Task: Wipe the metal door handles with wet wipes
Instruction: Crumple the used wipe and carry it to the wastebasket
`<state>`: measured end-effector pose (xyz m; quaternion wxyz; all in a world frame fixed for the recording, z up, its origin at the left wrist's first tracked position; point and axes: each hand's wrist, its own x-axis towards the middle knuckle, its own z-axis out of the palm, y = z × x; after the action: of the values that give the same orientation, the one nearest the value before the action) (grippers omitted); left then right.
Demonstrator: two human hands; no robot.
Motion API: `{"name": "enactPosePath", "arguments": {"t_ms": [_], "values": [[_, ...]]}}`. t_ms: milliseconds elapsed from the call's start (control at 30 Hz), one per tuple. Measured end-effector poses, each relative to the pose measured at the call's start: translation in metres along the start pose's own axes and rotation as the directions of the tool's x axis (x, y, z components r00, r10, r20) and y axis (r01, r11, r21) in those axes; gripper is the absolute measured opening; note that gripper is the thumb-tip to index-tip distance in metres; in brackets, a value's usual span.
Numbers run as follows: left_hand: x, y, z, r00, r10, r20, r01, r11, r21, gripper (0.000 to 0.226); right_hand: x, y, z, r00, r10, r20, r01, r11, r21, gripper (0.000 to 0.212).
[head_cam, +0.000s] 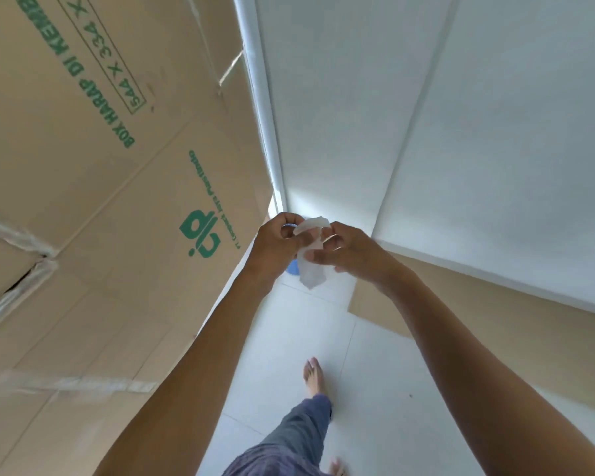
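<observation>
Wet wipe (310,255), white and crumpled, is held up between both hands in the head view, above the white tiled floor (375,372). Left hand (277,240) pinches its upper edge with curled fingers; right hand (344,250) grips its middle, thumb across the front. The lower end hangs free. Large cardboard boxes (100,201) with green print stand to the left, white panels (426,115) to the right. A bare foot (314,376) rests on the floor.
</observation>
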<state>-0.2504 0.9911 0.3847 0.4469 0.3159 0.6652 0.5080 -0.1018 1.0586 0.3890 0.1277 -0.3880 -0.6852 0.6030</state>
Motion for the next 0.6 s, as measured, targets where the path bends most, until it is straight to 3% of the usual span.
{"name": "enactPosePath", "arguments": {"t_ms": [133,267,400,600], "values": [[0.065,0.008,-0.005,0.999,0.020,-0.035,-0.019,0.999,0.033,0.020,0.070,0.002,-0.016,0.994,-0.024,-0.102,0.019,0.998,-0.055,0.028],[0.136,0.017,-0.019,0.998,-0.009,-0.069,0.009,1.000,0.001,0.025,0.143,-0.009,-0.048,0.997,-0.004,-0.083,-0.008,0.990,-0.144,0.015],[0.198,0.019,-0.033,0.994,-0.030,-0.108,0.041,0.994,0.104,0.023,0.209,-0.015,-0.070,0.996,-0.004,-0.094,-0.018,0.971,-0.240,0.011],[0.267,0.009,-0.046,0.967,-0.126,-0.220,0.163,0.974,0.159,0.019,0.291,0.001,-0.093,0.988,0.118,-0.101,-0.137,0.969,-0.206,0.013]]}}
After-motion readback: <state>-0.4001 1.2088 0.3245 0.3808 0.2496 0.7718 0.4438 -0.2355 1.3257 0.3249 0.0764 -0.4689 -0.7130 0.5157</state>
